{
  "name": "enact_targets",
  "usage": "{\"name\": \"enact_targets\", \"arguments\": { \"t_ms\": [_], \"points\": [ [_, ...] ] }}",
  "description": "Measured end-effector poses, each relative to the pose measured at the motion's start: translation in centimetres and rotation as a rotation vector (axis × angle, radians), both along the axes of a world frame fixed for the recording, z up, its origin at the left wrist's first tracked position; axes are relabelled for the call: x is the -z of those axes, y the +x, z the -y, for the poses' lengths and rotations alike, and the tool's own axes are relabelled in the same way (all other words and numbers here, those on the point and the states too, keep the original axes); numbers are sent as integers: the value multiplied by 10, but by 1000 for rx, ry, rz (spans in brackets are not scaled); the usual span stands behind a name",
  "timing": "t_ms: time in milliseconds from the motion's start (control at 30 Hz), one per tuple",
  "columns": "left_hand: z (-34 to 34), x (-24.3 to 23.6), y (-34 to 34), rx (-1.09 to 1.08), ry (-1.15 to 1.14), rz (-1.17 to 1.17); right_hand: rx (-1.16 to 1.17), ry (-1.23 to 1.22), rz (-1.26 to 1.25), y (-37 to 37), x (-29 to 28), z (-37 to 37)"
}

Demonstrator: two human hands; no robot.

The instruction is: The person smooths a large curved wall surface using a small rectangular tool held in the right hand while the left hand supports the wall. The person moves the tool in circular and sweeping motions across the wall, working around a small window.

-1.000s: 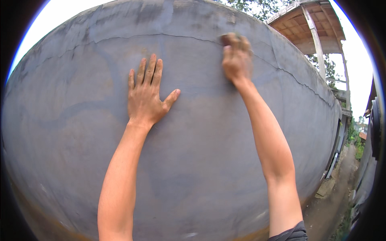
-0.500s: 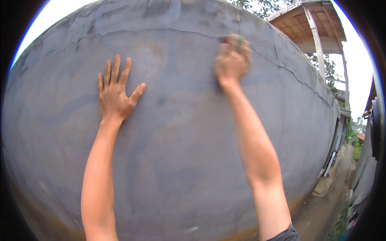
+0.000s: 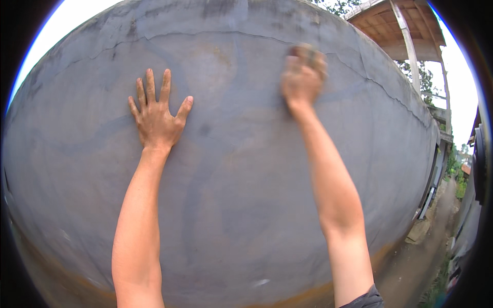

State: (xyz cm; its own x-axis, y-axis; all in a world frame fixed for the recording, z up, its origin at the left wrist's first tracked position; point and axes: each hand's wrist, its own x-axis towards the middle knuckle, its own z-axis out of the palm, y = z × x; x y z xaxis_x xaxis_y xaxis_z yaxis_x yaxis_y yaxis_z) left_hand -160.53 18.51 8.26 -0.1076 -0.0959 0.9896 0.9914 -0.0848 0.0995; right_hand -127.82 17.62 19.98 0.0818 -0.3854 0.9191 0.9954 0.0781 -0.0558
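From my end: 2 bare hands, 1 wall (image 3: 246, 200), 1 long crack (image 3: 257, 35). Wall is grey plaster, smoothish, blotched with darker streaks and brown tints; spans above and below the crack, which is thin and jagged. Left hand (image 3: 159, 122) sits below the crack's left part, palm to wall, 5 digits fanned wide, nearly straight. Right hand (image 3: 304, 79) is blurred, covering a bit of the crack right of its middle; fingers look bent, can't tell if spread, together or pinching the dark patch (image 3: 294, 52) at their tips. 1 dark cloth sleeve (image 3: 367, 299), well below the crack. 1 roof (image 3: 403, 28), timber underside, above the crack's right end; 1 dirt path (image 3: 423, 259) below that end.
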Motion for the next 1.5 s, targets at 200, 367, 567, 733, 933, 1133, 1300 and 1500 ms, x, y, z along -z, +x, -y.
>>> {"name": "enact_targets", "arguments": {
  "t_ms": [200,367,567,733,933,1133,1300,1500],
  "points": [
    [-6,-9,-91,41,-4,-346,-114,-182,673,-80,25,16],
    [-10,-13,-118,54,46,-237,6,-7,-425,-45,-21,8],
    [-13,-12,-168,-9,-8,-333,-58,-244,771,-181,36,11],
    [-18,-19,-144,104,52,-228,64,-68,-145,-51,-22,-1],
    [-16,-13,-162,97,25,-249,-26,-66,325,-170,13,-17],
    [-19,-12,-141,193,54,-184,-17,50,-113,-161,-33,-20],
    [-18,-12,-169,111,14,-183,-17,-43,488,-248,3,-24],
    [-28,-9,-140,231,78,-85,42,-65,-199,-94,-36,0]
  ]
}}
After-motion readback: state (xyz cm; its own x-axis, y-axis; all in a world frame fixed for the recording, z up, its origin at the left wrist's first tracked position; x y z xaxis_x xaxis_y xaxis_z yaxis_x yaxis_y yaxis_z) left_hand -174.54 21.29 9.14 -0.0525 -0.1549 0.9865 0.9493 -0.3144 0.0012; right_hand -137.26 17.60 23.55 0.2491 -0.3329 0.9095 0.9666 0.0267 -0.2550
